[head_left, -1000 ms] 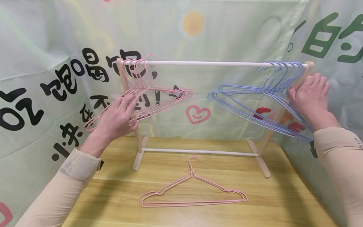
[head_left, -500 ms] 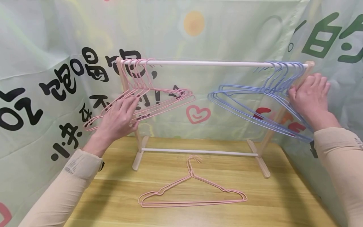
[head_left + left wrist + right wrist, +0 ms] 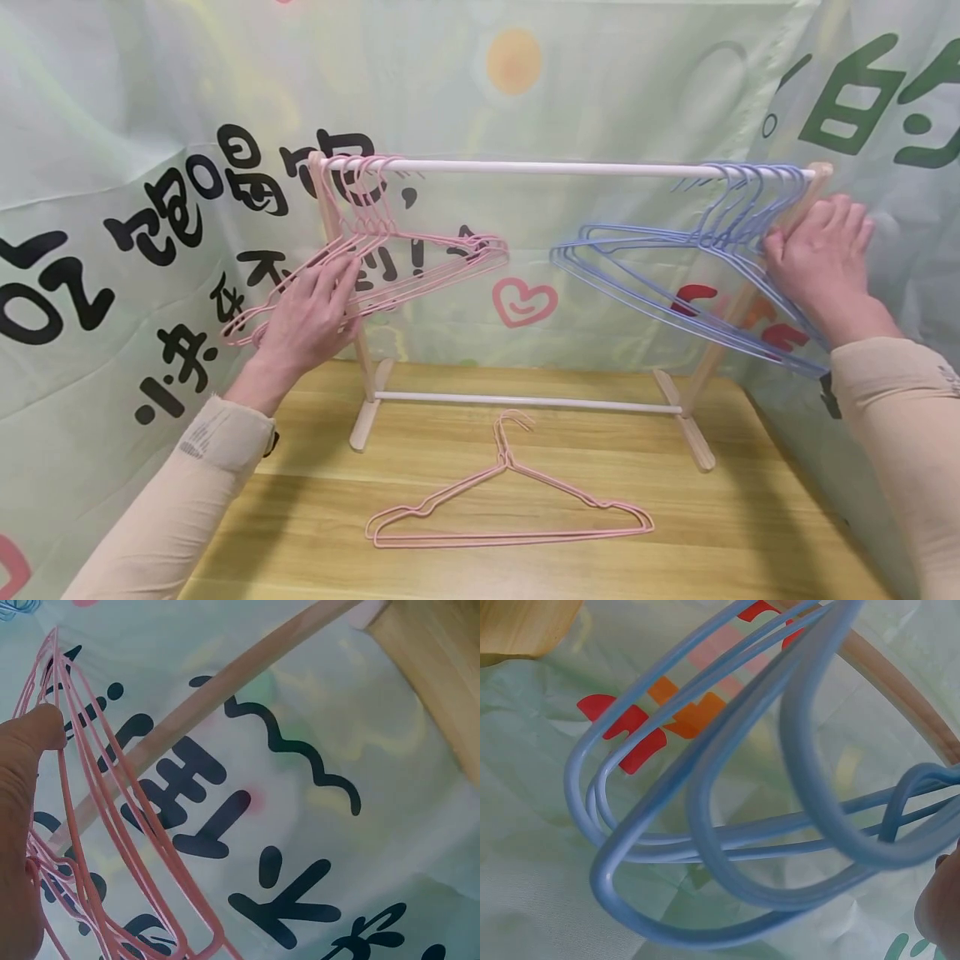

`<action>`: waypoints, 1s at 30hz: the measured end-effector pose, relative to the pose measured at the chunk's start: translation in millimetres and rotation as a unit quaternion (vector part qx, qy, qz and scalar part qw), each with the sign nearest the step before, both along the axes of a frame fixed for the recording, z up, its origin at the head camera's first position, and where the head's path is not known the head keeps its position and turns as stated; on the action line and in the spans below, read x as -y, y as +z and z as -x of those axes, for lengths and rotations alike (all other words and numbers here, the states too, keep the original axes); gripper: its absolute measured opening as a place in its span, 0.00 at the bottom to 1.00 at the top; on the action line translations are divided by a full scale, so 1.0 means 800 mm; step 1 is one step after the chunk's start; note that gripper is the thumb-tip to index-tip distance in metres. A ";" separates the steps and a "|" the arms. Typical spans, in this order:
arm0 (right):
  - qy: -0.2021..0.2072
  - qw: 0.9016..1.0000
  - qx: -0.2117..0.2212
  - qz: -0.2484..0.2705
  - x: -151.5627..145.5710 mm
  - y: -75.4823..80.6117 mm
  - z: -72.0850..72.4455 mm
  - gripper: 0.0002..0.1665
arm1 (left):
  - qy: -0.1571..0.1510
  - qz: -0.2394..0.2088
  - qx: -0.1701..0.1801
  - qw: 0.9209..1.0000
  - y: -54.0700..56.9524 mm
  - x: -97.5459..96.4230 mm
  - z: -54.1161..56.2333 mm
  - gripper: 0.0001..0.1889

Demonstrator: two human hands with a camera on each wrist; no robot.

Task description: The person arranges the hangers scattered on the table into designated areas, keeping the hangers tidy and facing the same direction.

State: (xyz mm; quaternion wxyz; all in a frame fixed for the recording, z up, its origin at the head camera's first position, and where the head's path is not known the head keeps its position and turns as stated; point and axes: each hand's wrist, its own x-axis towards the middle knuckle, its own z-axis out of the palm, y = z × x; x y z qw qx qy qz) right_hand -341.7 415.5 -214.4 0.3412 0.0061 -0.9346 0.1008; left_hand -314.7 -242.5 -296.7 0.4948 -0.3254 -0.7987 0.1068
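Observation:
At the left end of the rack's white top rod (image 3: pixel 525 168) hang several pink clothes hangers (image 3: pixel 450 275). My left hand (image 3: pixel 311 304) grips the frontmost of these by its near shoulder, and its hook sits over the rod. In the left wrist view, the thumb (image 3: pixel 46 727) lies against the pink wires. Several blue clothes hangers (image 3: pixel 660 242) hang bunched at the right end. Just beside them my right hand (image 3: pixel 821 250) holds the upper part of the clothes rack's right wooden post (image 3: pixel 712 354); its fingertips are hidden behind the post.
Two pink hangers (image 3: pixel 513 540) lie overlapped on the wooden table (image 3: pixel 585 467) before the rack. The rack's lower white bar (image 3: pixel 525 401) joins its wooden feet. A printed cloth (image 3: pixel 600 92) stands close behind and at both sides.
The front pink hanger's hook has come down from above the rod onto it, and the hanger has shifted slightly left with my left hand. My right hand stays on the post.

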 end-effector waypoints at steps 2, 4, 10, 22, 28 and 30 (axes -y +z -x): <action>-0.001 1.000 0.002 0.000 0.000 0.001 -0.001 0.26 | 0.001 -0.013 0.002 1.000 -0.002 -0.001 0.000 0.50; -0.002 1.000 0.005 -0.001 0.000 0.001 -0.001 0.26 | -0.004 -0.031 0.005 1.000 -0.005 -0.002 0.000 0.50; -0.005 1.000 0.014 0.000 0.001 0.001 -0.002 0.27 | -0.019 -0.074 0.014 0.997 -0.018 -0.007 -0.004 0.47; -0.007 1.000 0.017 0.004 0.001 0.000 -0.001 0.27 | -0.054 -0.141 0.052 0.987 -0.054 -0.045 -0.036 0.40; -0.003 1.000 0.010 0.006 0.000 0.000 -0.001 0.26 | -0.068 -0.189 0.076 0.977 -0.091 -0.072 -0.053 0.38; -0.003 1.000 0.011 0.005 0.000 0.001 0.000 0.26 | -0.081 -0.201 0.090 0.972 -0.103 -0.080 -0.058 0.39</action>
